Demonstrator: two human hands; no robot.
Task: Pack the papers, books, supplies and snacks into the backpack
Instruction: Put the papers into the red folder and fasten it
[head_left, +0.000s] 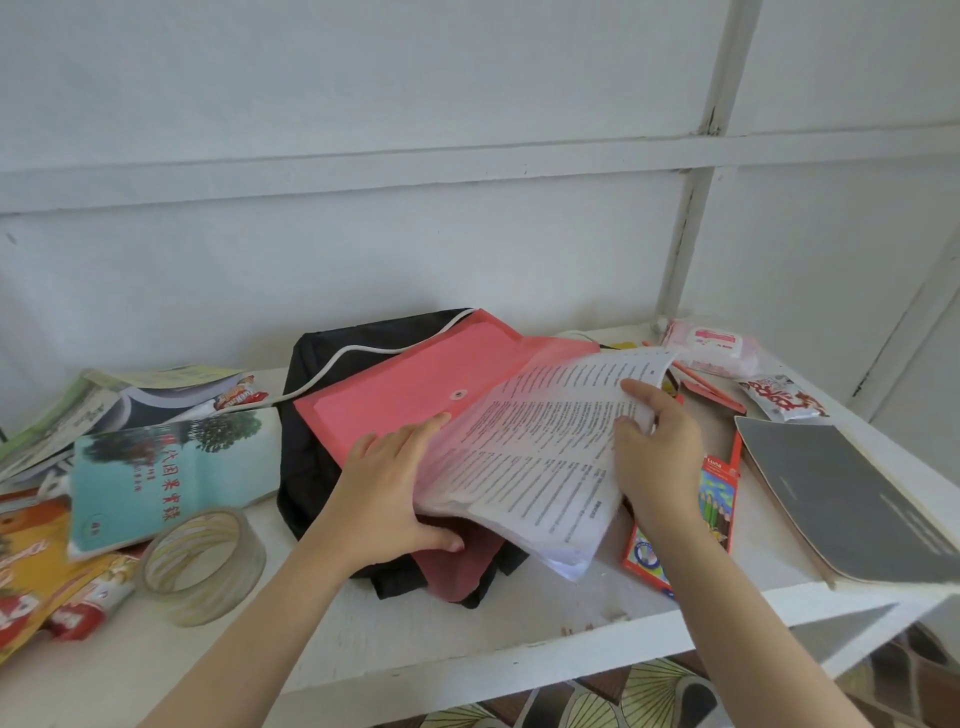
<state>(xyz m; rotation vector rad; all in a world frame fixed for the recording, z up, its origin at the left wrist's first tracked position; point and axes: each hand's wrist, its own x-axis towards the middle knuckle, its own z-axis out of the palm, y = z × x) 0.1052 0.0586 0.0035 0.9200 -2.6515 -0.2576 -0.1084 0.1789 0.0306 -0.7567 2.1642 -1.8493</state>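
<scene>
Both hands meet at a sheaf of printed papers (550, 452) half inside a pink snap folder (410, 400), which lies on the black backpack (311, 415) mid-table. The left hand (395, 488) curls round the folder's translucent flap, thumb beneath; the right hand (660, 457) pinches the sheets' right edge. A coloured-pencil box (717, 499) lies just right of them, a tape roll (202, 564) near left

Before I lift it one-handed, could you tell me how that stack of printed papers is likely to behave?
The stack of printed papers looks floppy: it bows where the right hand grips its edge. Its near corner shows sheets fanned apart with no clip visible, so it may well splay. It probably slides easily against the red folder and its smooth flap.
</scene>
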